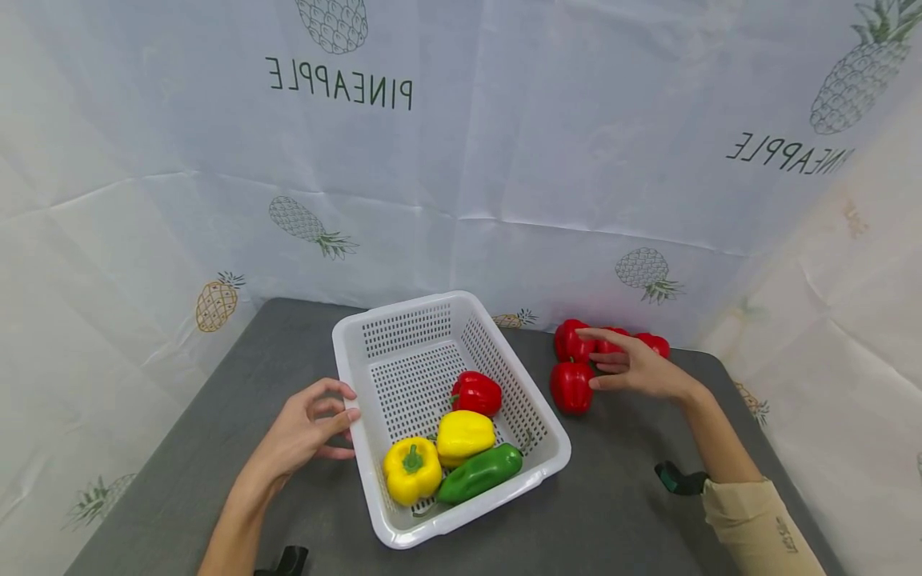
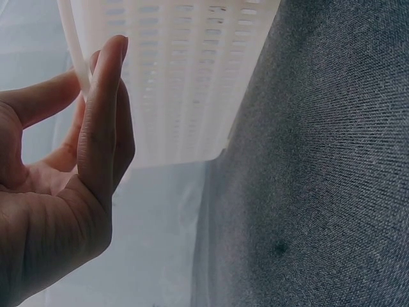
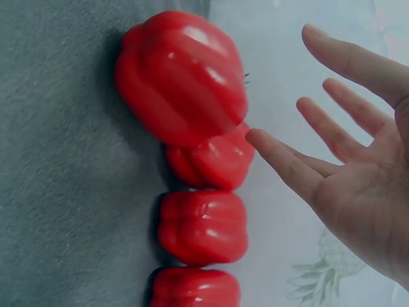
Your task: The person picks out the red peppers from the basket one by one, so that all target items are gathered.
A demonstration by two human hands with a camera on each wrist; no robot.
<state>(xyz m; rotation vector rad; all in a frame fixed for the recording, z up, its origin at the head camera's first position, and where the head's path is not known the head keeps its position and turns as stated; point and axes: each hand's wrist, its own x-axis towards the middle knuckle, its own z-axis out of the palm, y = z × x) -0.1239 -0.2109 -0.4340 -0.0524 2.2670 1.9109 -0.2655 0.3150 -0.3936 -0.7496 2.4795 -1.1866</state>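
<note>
A white perforated plastic basket (image 1: pixel 403 340) sits on the grey table. My left hand (image 1: pixel 306 428) pinches its left rim, thumb above and fingers under the edge, as the left wrist view also shows (image 2: pixel 70 147). Inside lie a red bell pepper (image 1: pixel 477 394), two yellow bell peppers (image 1: pixel 464 438) (image 1: pixel 412 470) and a long green pepper (image 1: pixel 481 474). Over to the right, my right hand (image 1: pixel 641 368) hovers with spread fingers just beside the nearest loose red bell pepper (image 1: pixel 571 388). In the right wrist view nothing lies between thumb and fingers (image 3: pixel 358 166).
Behind the nearest loose pepper, further red bell peppers (image 3: pixel 203 227) stand in a row at the table's back edge. A pale curtain (image 1: pixel 461 144) printed with pineapples hangs right behind the table (image 1: pixel 288 344). A dark strap piece (image 1: pixel 680 480) shows by the right sleeve.
</note>
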